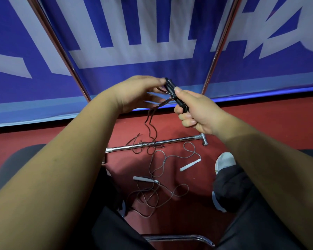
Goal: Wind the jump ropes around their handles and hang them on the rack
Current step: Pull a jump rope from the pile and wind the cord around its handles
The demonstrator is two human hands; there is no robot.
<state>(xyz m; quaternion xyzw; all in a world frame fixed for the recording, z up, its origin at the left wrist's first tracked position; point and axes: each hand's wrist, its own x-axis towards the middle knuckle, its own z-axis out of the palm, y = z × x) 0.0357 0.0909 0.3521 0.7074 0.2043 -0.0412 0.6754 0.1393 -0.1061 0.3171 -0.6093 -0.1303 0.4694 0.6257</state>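
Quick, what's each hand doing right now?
Left hand: at the black rope, blurred; cannot tell.
Right hand: holding the black handles.

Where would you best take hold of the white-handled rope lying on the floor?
By the right handle, from above, across its middle: it lies flat and bare, the cord leaving only its far end. The other handle sits among loops.

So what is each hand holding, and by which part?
The right hand grips the black handles at their lower half. The left hand is at their top end; blur hides its grip.
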